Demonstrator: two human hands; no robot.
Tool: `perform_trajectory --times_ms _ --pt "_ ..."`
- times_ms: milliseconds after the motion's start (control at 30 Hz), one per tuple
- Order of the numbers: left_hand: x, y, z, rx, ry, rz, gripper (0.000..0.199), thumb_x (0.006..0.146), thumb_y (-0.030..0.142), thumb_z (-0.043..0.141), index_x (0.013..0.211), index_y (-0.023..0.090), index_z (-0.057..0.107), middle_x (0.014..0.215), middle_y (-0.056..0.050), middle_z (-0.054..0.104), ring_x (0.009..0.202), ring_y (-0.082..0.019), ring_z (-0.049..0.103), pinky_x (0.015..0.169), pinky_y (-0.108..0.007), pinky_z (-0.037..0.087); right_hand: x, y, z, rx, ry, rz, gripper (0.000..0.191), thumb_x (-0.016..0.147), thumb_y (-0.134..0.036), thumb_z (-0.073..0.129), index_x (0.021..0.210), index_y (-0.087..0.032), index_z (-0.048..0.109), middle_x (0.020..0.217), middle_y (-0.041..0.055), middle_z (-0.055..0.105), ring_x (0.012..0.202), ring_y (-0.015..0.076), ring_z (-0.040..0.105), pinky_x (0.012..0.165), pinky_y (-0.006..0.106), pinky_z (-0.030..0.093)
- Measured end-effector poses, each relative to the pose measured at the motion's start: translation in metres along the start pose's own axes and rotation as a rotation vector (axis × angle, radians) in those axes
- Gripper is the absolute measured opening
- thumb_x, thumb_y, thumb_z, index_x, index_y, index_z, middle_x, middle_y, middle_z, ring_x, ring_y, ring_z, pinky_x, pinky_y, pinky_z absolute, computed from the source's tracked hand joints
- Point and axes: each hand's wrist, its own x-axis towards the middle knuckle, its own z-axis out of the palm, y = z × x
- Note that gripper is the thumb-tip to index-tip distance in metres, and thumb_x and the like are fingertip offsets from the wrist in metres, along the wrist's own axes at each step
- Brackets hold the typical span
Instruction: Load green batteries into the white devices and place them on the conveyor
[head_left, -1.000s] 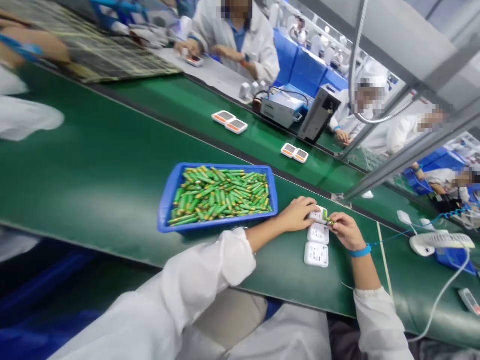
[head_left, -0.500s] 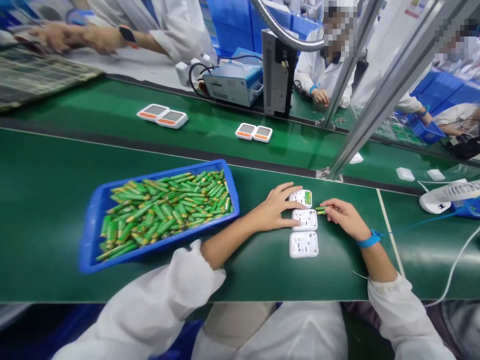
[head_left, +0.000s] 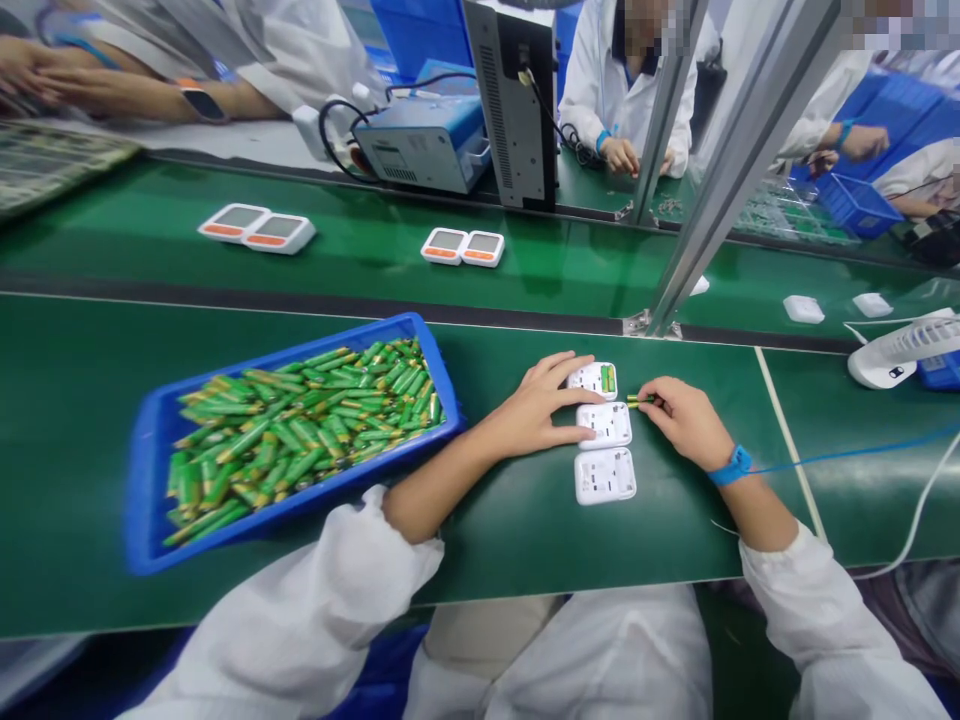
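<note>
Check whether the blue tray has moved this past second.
No, not visibly, though the view swings. The blue tray still has its far right corner by the dark strip, left of the metal post.

The light is bright, with blur leftward.

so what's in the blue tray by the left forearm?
Green batteries with gold ends, heaped loose in the tray. The top ones cover its floor and most of what lies beneath.

Left hand (head_left: 536, 408) touching white cases (head_left: 606, 424); right hand (head_left: 686, 420) pinching battery (head_left: 634, 401).
</note>
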Motion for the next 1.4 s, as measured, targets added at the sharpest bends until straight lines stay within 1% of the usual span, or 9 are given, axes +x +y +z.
perform_trajectory --times_ms 100,300,467,600,767,900,1000,1200,1400 --pt "0.0 0.0 0.0 0.003 0.002 0.003 0.046 0.097 0.056 0.085 0.14 0.038 0.081 0.18 -0.006 0.042 0.166 -0.045 0.031 0.136 -0.07 0.028 0.001 0.002 0.004 -0.021 0.025 0.015 0.014 0.105 -0.022 0.063 0.104 -0.024 0.077 0.104 0.0063 0.08 0.094 0.0246 0.07 0.092 0.036 0.053" --pt "0.0 0.0 0.0 0.007 0.003 0.005 0.047 0.097 0.056 0.085 0.14 0.037 0.081 0.181 -0.006 0.041 0.166 -0.044 0.032 0.137 -0.068 0.027 -0.001 -0.002 0.005 0.037 0.091 -0.038 0.035 0.111 -0.026 0.055 0.139 -0.025 0.076 0.121 0.0105 0.08 0.112 0.0286 0.073 0.104 0.045 0.057" --pt "0.001 0.001 -0.001 0.004 -0.005 0.004 0.047 0.097 0.055 0.085 0.14 0.038 0.081 0.181 -0.007 0.04 0.166 -0.044 0.032 0.136 -0.069 0.027 -0.004 -0.008 0.007 0.334 0.184 0.014 0.038 0.114 -0.036 0.052 0.142 -0.024 0.077 0.103 0.0062 0.077 0.078 0.0191 0.071 0.083 0.037 0.061" --pt "0.0 -0.001 0.001 0.002 -0.005 0.007 0.048 0.097 0.056 0.086 0.141 0.038 0.08 0.181 -0.007 0.04 0.167 -0.044 0.032 0.137 -0.068 0.026 -0.007 -0.017 0.014 0.407 0.075 0.051 0.033 0.113 -0.037 0.055 0.129 -0.023 0.08 0.092 0.0039 0.075 0.073 0.0179 0.067 0.073 0.033 0.058" --pt "-0.001 -0.001 0.002 0.0 -0.003 0.004 0.048 0.097 0.056 0.086 0.141 0.038 0.08 0.181 -0.007 0.04 0.167 -0.043 0.031 0.138 -0.067 0.025 -0.012 -0.029 0.019 0.134 0.05 -0.117 0.018 0.11 -0.03 0.064 0.113 -0.023 0.079 0.108 0.0086 0.076 0.092 0.0228 0.07 0.088 0.035 0.058" --pt "-0.001 -0.001 0.001 -0.005 -0.001 0.008 0.048 0.097 0.056 0.085 0.141 0.038 0.08 0.18 -0.006 0.041 0.166 -0.043 0.032 0.138 -0.068 0.025 -0.012 -0.032 0.016 0.031 0.025 -0.154 0.023 0.113 -0.029 0.058 0.121 -0.024 0.078 0.109 0.0108 0.076 0.105 0.0284 0.07 0.099 0.043 0.056" --pt "-0.001 -0.001 0.001 0.0 -0.007 0.005 0.047 0.098 0.057 0.084 0.142 0.039 0.079 0.181 -0.005 0.04 0.167 -0.043 0.031 0.138 -0.067 0.025 -0.012 -0.033 0.013 0.011 0.052 -0.156 0.028 0.114 -0.028 0.053 0.128 -0.025 0.077 0.106 0.0103 0.078 0.102 0.0292 0.07 0.1 0.045 0.056" --pt "0.0 0.0 0.001 -0.013 -0.001 0.003 0.046 0.097 0.055 0.086 0.139 0.038 0.081 0.18 -0.006 0.041 0.166 -0.044 0.031 0.138 -0.067 0.024 -0.017 -0.033 0.014 0.181 0.166 -0.04 0.015 0.109 -0.031 0.063 0.118 -0.025 0.074 0.109 0.0063 0.082 0.092 0.0239 0.077 0.087 0.037 0.062" --pt "0.0 0.001 0.001 -0.02 0.027 0.038 0.047 0.097 0.057 0.085 0.139 0.035 0.081 0.179 -0.011 0.043 0.165 -0.045 0.035 0.135 -0.069 0.028 -0.022 -0.037 0.021 0.126 0.215 -0.162 0.012 0.11 -0.034 0.068 0.106 -0.025 0.074 0.104 0.0065 0.082 0.091 0.0233 0.077 0.084 0.036 0.064"
